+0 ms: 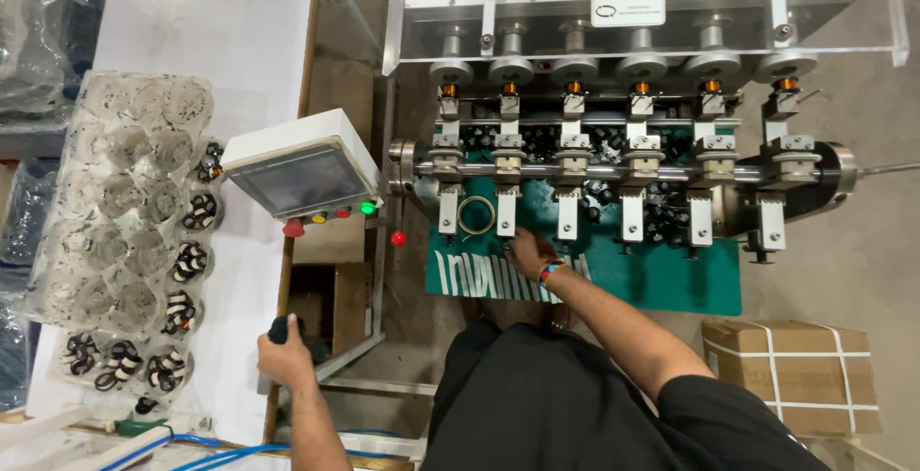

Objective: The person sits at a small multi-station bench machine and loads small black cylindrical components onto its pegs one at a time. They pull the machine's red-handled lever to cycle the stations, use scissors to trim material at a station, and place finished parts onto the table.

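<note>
Right hand [530, 252] is down on the green rubber-looking mat [661, 284] under the multi-station winding machine [623, 160], fingers curled at the mat's upper edge by the second white bracket; can't tell if anything's pinched in there, the fingertips are hidden. Just up at 11 o'clock from it sits a thin brass-coloured wire ring [476, 214], between the first two brackets and not touching the hand. Below at 8 o'clock is a row of white strips [484, 275] lying on the mat, too blurred together to count.

Left hand [285, 354] is closed around a small black knob-like object [284, 328] at the white table's edge; what it really is, hard to say.

Counting: six stations across the machine, six round caps up top. The far right end of the shaft gets cut off-ish by the frame.

Over at 9 o'clock, a clear plastic blister tray [125, 203] holds black-and-white wound coils [190, 260], about eight visible. Grey control box with a screen [302, 176] has red, yellow and green buttons. Strapped cardboard box [800, 375] at 4 o'clock leaves open floor beside the mat.
</note>
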A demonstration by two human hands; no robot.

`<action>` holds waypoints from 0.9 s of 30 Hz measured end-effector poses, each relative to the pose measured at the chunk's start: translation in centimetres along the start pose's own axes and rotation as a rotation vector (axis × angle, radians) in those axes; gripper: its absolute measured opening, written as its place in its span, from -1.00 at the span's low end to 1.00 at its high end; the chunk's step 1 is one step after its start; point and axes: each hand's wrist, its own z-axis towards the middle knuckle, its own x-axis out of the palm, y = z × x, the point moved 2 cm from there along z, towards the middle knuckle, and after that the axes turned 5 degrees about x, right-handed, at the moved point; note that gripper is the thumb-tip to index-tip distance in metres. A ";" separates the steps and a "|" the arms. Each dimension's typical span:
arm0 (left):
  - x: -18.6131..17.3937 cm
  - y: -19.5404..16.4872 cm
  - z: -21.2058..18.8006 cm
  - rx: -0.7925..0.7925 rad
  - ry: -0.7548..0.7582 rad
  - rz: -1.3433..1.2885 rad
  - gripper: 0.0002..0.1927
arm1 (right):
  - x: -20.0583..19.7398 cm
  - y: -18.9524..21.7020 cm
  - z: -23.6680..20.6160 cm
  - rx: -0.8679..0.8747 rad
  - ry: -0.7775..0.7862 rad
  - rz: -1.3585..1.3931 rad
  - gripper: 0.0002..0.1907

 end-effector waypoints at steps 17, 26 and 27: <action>5.2 -1.5 7.1 0.522 -0.064 0.351 -0.42 | 2.3 5.4 4.3 0.216 -0.181 0.311 -0.77; 15.0 -16.1 -9.7 0.460 1.381 -0.502 -0.28 | 2.8 3.0 -7.2 0.069 -0.467 0.425 -0.84; 15.7 -17.6 -11.9 0.460 1.443 -0.547 -0.34 | 3.0 2.1 -8.5 0.081 -0.480 0.438 -0.84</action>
